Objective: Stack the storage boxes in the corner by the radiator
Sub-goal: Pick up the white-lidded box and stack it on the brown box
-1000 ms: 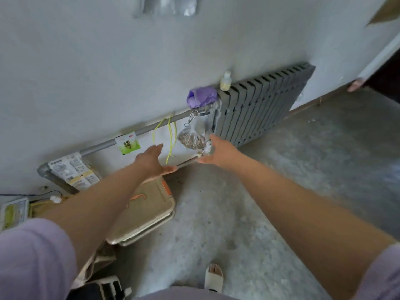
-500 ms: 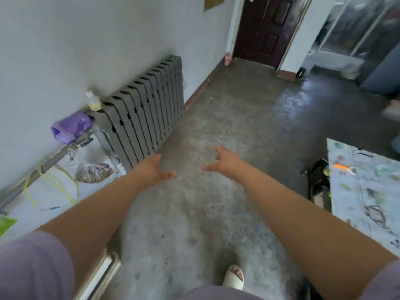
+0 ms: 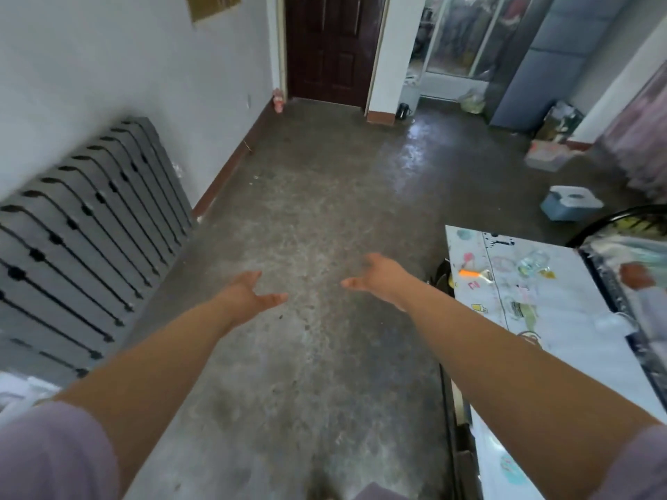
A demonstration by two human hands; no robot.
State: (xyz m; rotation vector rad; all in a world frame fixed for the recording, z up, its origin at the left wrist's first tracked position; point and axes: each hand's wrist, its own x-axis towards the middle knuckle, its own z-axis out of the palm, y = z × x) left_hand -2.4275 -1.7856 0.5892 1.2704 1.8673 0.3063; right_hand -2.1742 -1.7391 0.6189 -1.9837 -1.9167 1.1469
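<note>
- The bare left hand (image 3: 249,295) and bare right hand (image 3: 379,279) are hanging open, holding nothing, beside the grey ribbed metal radiator (image 3: 86,240)
- A light-blue plastic box with white lid (image 3: 570,203) is lying far right of the radiator, nearer the right hand

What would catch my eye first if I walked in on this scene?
Two bare forearms stretch out over the grey concrete floor, the left hand and right hand both open and empty, palms facing each other. A long grey radiator runs along the left wall. At the far end stands a dark wooden door; a patterned tabletop fills the right.
</note>
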